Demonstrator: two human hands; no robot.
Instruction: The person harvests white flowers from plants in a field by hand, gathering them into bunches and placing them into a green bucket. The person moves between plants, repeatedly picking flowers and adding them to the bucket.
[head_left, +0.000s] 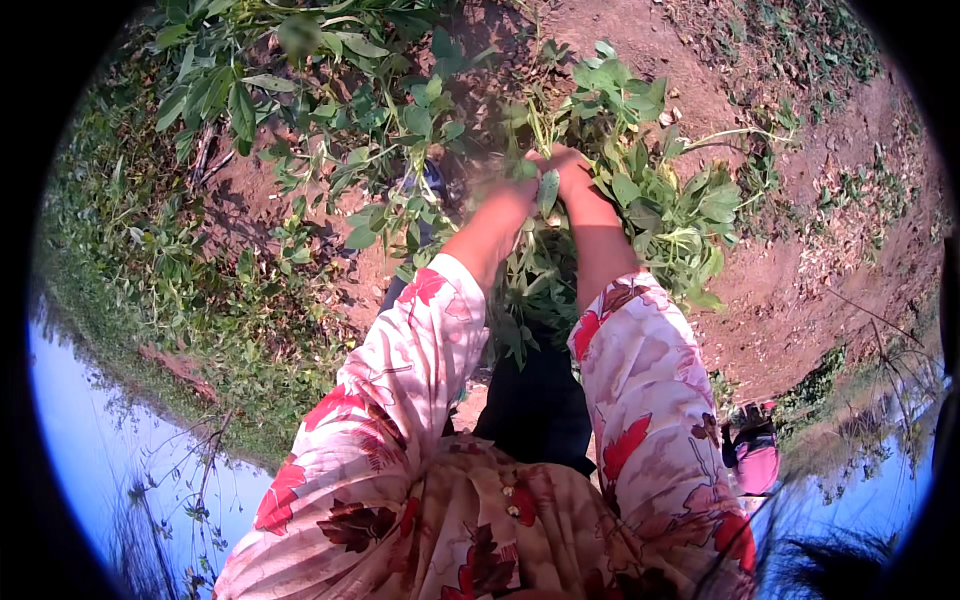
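My right hand (564, 166) is closed around the pale stems (543, 133) of leafy green plants. Close against it on the left is my left hand (517, 193), blurred and partly behind a leaf, so its fingers cannot be made out. A bunch of leafy plants (675, 214) spreads out on the right of my right forearm. More foliage (534, 281) hangs between my two forearms, in front of my dark trousers (534, 409). Just left of my hands stand upright leafy plants (409, 124) with long thin stems.
Dense green crop plants (232, 285) cover the ground on the left. Reddish bare soil (757, 300) with scattered dry leaves lies on the right. A shoe (431, 180) shows among the stems. Another person (754, 450) is farther off at the lower right.
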